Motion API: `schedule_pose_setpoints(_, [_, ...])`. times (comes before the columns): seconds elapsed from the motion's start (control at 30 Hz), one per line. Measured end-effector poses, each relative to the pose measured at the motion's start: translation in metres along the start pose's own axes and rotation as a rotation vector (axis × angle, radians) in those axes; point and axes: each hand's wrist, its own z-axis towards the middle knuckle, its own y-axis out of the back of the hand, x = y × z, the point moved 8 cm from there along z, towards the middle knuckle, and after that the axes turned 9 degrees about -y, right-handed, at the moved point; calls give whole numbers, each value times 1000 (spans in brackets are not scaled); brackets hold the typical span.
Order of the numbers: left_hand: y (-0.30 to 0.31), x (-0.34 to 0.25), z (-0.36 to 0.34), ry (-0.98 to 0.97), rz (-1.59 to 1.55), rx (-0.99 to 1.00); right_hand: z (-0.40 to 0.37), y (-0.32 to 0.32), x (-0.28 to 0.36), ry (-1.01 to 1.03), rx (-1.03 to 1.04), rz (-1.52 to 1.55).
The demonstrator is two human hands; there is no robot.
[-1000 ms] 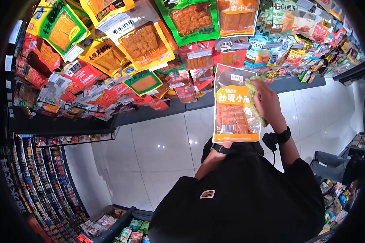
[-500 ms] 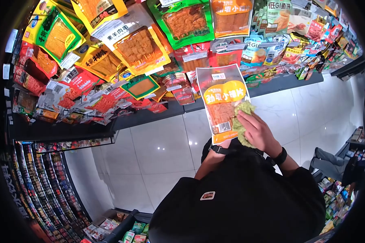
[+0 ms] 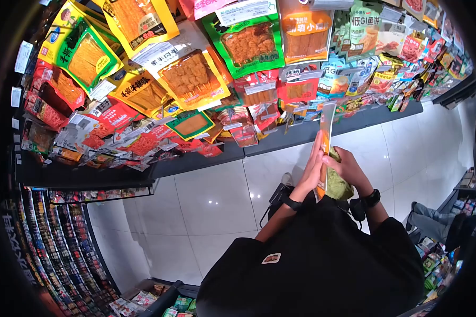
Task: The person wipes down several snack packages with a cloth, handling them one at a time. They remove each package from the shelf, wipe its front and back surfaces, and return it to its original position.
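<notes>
An orange snack packet stands edge-on between my two hands in front of my chest. My left hand lies flat against its left side, fingers stretched upward and supporting it. On the other side, my right hand presses a crumpled yellow-green cloth close to the packet, its fingers bent over the cloth and the packet's edge. The packet's printed front is turned out of sight.
Racks of hanging snack packets fill the top, above a dark shelf edge. Shelves of small goods stand at lower left. A person's grey-trousered legs show at right, beside more packets.
The packet has turned from face-on to edge-on. My left hand has come into view along its side, and my right hand with the cloth has shifted slightly right.
</notes>
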Motion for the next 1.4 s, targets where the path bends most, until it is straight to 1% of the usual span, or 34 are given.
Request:
schedule_pose_setpoints(0.03, [0,-2,0,-16,148,34,3,1,-1,9,1,-4])
schedule_pose_setpoints(0.1, [1,-8,3,2,174,30,8,5,-14,-20,6,86])
schedule_pose_setpoints(0.17, [-1,-16,7,62,231,63,9,10,-10,-10,-9,76])
schedule_pose_setpoints(0.2, [2,-15,9,49,171,25,6,15,-5,30,-35,55])
schedule_pose_setpoints(0.23, [4,-12,12,51,170,26,5,22,0,70,-62,35])
schedule_pose_setpoints(0.27, [10,-12,15,26,104,-29,5,27,-2,65,-63,37])
schedule_pose_setpoints(0.3, [16,-11,18,0,39,-85,5,32,-1,106,-26,57])
schedule_pose_setpoints(0.33, [26,-13,21,3,20,-186,7,38,0,148,11,75])
schedule_pose_setpoints(0.37, [34,-12,27,4,20,-187,10,44,-3,147,13,75])
schedule_pose_setpoints(0.43, [32,1,39,138,-416,5,17,54,1,248,76,30])
schedule_pose_setpoints(0.47, [41,9,40,216,-362,1,22,60,-3,242,113,90])
schedule_pose_setpoints(0.5, [49,12,43,214,-360,-4,26,65,-5,244,119,89])
schedule_pose_setpoints(0.57, [49,15,53,325,-354,40,34,84,-3,236,90,263])
schedule_pose_setpoints(0.6, [47,13,60,290,-380,18,37,89,-2,238,93,263])
schedule_pose_setpoints(0.63, [38,7,70,287,-376,15,43,96,-1,226,84,347])
schedule_pose_setpoints(0.67, [32,-2,80,243,-422,-32,49,102,-1,215,78,433])
schedule_pose_setpoints(0.7, [29,-9,88,199,-468,-79,58,109,-7,219,84,436])
schedule_pose_setpoints(0.73, [29,-4,93,193,-462,-82,69,116,-12,145,103,378])
schedule_pose_setpoints(0.77, [28,6,95,285,-372,-46,80,123,-16,73,119,317])
schedule_pose_setpoints(0.8, [26,18,98,378,-282,-11,84,134,-7,202,42,287])
schedule_pose_setpoints(0.83, [21,18,106,373,-278,-14,90,139,-7,208,46,287])
schedule_pose_setpoints(0.9, [22,15,124,321,-138,-106,104,155,-16,126,-4,427])
schedule_pose_setpoints(0.93, [24,9,136,226,-34,-168,105,163,-6,136,-34,470])
schedule_pose_setpoints(0.97, [21,7,143,219,-29,-167,109,171,-8,144,-32,471])
schedule_pose_setpoints(1.03, [28,-10,157,141,92,-256,118,182,-12,155,18,512])
schedule_pose_setpoints(1.07, [28,-19,165,109,109,-265,115,186,-3,150,28,547])
schedule_pose_setpoints(1.1, [32,-23,172,123,149,-269,117,192,-4,156,34,547])
schedule_pose_setpoints(1.17, [33,-43,189,6,196,-318,122,197,-3,209,131,530])
schedule_pose_setpoints(1.2, [36,-48,196,40,205,-332,125,202,-6,203,140,549])
schedule_pose_setpoints(1.23, [36,-56,205,-37,216,-372,129,207,-9,211,146,548])
schedule_pose_setpoints(1.3, [43,-60,217,-27,209,-406,135,215,-16,241,132,518])
schedule_pose_setpoints(1.33, [39,-71,226,-121,213,-466,136,219,-19,257,133,504])
schedule_pose_setpoints(1.4, [41,-84,238,-186,228,-510,137,223,-27,233,147,512])
